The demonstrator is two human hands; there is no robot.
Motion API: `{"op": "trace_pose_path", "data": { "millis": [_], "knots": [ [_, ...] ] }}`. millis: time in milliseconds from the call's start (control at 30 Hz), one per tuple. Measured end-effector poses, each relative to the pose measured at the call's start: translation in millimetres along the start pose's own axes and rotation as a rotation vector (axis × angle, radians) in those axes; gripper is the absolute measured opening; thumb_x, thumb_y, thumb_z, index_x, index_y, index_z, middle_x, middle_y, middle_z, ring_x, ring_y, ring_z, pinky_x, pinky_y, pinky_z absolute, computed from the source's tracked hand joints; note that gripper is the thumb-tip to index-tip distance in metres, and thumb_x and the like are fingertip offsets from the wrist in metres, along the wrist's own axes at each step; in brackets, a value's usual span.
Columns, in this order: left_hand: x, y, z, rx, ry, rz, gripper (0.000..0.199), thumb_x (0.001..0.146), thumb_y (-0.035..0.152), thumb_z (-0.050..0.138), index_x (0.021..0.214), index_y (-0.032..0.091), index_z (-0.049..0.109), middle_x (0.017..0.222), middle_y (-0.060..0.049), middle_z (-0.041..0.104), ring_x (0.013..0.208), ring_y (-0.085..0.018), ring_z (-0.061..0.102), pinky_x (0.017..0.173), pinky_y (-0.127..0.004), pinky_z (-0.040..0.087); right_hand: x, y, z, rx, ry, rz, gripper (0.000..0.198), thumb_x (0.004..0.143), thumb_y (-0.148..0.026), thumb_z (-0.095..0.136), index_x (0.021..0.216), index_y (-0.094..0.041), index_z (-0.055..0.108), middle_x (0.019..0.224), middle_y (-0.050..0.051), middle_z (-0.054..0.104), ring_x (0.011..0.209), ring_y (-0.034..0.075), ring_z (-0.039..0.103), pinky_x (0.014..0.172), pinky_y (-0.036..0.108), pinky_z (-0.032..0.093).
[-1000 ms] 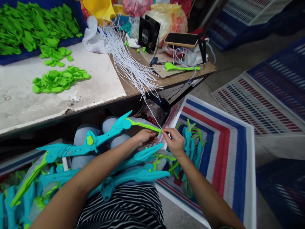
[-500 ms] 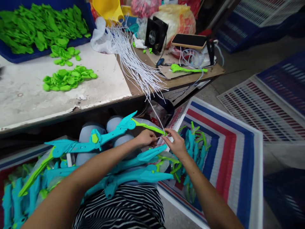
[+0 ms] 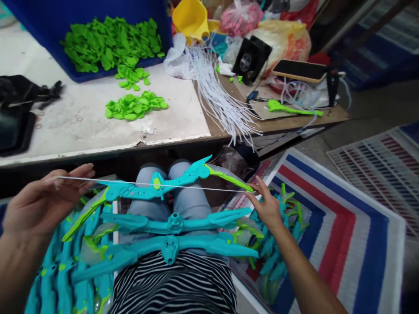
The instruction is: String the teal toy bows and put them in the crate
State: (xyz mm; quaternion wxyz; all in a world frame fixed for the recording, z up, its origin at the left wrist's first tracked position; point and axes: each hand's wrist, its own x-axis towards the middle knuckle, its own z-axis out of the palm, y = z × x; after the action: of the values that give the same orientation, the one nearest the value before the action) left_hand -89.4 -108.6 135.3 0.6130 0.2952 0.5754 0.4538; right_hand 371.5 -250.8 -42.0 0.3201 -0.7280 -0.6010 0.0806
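A turquoise toy bow [image 3: 195, 171] with lime-green limb ends lies across my lap. A white cord [image 3: 209, 189] runs taut along it from its right tip. At that tip my right hand [image 3: 266, 205] is closed, with thumb and fingers pinching the green end and the cord. Far to the left, my left hand [image 3: 39, 203] pinches the cord near its other end, palm turned up and the outer fingers stretched out. Two more turquoise bows, a middle one [image 3: 140, 222] and a nearest one [image 3: 209, 245], rest on my thighs closer to my body.
Loose white cords [image 3: 225, 104] hang over the table edge. Green plastic pieces [image 3: 137, 106] lie near a blue bin [image 3: 42, 26]. A small fan [image 3: 252, 59] and a phone [image 3: 299, 70] stand at the back right. A striped container [image 3: 337, 244] at right holds more bows.
My left hand has moved far left from the bow's right tip, drawing the cord out straight. My right hand stays at the tip. The view has turned left.
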Motion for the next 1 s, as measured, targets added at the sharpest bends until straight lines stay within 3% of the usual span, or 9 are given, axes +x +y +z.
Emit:
{"op": "trace_pose_path", "data": {
  "millis": [133,267,367,467,567,667,767,867,1000],
  "knots": [
    [-19.0,-27.9,14.4,-0.072,-0.194,0.055,0.015,0.060,0.024,0.071,0.051,0.018,0.060,0.059,0.001,0.065,0.066,-0.015,0.060,0.065,-0.028,0.053,31.0,-8.5,-7.1,-0.144,-0.019,-0.186,0.041,0.089,-0.047,0.052,0.118,-0.019,0.061,0.098,0.010,0.071,0.086,0.024,0.066,0.079,0.040,0.054],
    [-27.4,-54.0,32.3,-0.064,-0.317,0.055,0.020,0.057,0.029,0.082,0.067,0.014,0.072,0.073,-0.007,0.072,0.075,-0.021,0.066,0.075,-0.033,0.053,79.4,-73.0,19.3,-0.110,0.031,-0.422,0.025,0.091,-0.035,0.052,0.107,-0.020,0.065,0.097,0.010,0.070,0.090,0.024,0.063,0.082,0.038,0.051],
    [-36.9,-66.2,41.6,-0.094,-0.321,-0.003,0.023,0.058,0.028,0.084,0.074,0.015,0.073,0.070,-0.005,0.071,0.071,-0.018,0.067,0.071,-0.030,0.052,92.0,-150.3,72.6,0.006,-0.213,-0.721,0.024,0.093,-0.030,0.048,0.108,-0.019,0.064,0.099,0.010,0.068,0.093,0.022,0.061,0.083,0.036,0.049],
    [-44.0,-74.9,50.3,-0.142,-0.330,-0.114,0.034,0.056,0.033,0.086,0.080,0.014,0.071,0.065,-0.003,0.069,0.064,-0.016,0.066,0.066,-0.028,0.052,82.8,-217.7,130.8,-0.115,-0.467,-0.951,0.029,0.092,-0.030,0.050,0.114,-0.018,0.064,0.108,0.014,0.065,0.101,0.026,0.056,0.089,0.042,0.045],
    [-45.1,-79.4,56.2,-0.180,-0.413,-0.211,0.040,0.055,0.043,0.085,0.071,0.012,0.065,0.060,-0.003,0.066,0.057,-0.014,0.064,0.062,-0.027,0.051,76.0,-254.3,163.3,-0.304,-0.614,-0.979,0.037,0.092,-0.020,0.045,0.126,-0.020,0.058,0.100,0.014,0.066,0.098,0.027,0.056,0.094,0.047,0.040],
    [-43.4,-78.7,54.7,-0.205,-0.454,-0.241,0.046,0.058,0.052,0.081,0.068,0.014,0.058,0.052,0.001,0.060,0.042,-0.009,0.052,0.046,-0.021,0.041,89.2,-257.5,165.8,-0.380,-0.697,-0.919,0.047,0.090,-0.018,0.048,0.137,-0.019,0.050,0.093,0.014,0.068,0.094,0.025,0.058,0.097,0.046,0.039],
    [-40.7,-75.2,43.7,-0.206,-0.287,-0.091,0.045,0.061,0.052,0.079,0.070,0.013,0.059,0.047,0.004,0.052,0.039,-0.004,0.041,0.041,-0.017,0.030,114.7,-237.2,155.5,-0.272,-0.816,-0.860,0.053,0.088,-0.023,0.052,0.140,-0.022,0.045,0.095,0.010,0.070,0.089,0.022,0.062,0.087,0.035,0.046],
    [-30.7,-72.1,24.4,-0.198,0.010,0.080,0.043,0.058,0.050,0.080,0.070,0.013,0.062,0.046,0.005,0.048,0.043,-0.005,0.040,0.042,-0.018,0.028,134.9,-210.1,148.3,-0.103,-0.893,-0.762,0.051,0.087,-0.029,0.053,0.137,-0.025,0.049,0.099,0.006,0.072,0.083,0.019,0.066,0.073,0.027,0.050],
    [3.5,-66.4,-7.5,-0.189,0.388,0.224,0.041,0.052,0.046,0.081,0.069,0.013,0.065,0.044,0.007,0.043,0.039,-0.004,0.033,0.039,-0.019,0.022,142.7,-187.8,149.2,0.036,-0.906,-0.664,0.047,0.086,-0.035,0.054,0.132,-0.026,0.055,0.095,0.001,0.075,0.072,0.018,0.068,0.065,0.025,0.051]
  ]
}}
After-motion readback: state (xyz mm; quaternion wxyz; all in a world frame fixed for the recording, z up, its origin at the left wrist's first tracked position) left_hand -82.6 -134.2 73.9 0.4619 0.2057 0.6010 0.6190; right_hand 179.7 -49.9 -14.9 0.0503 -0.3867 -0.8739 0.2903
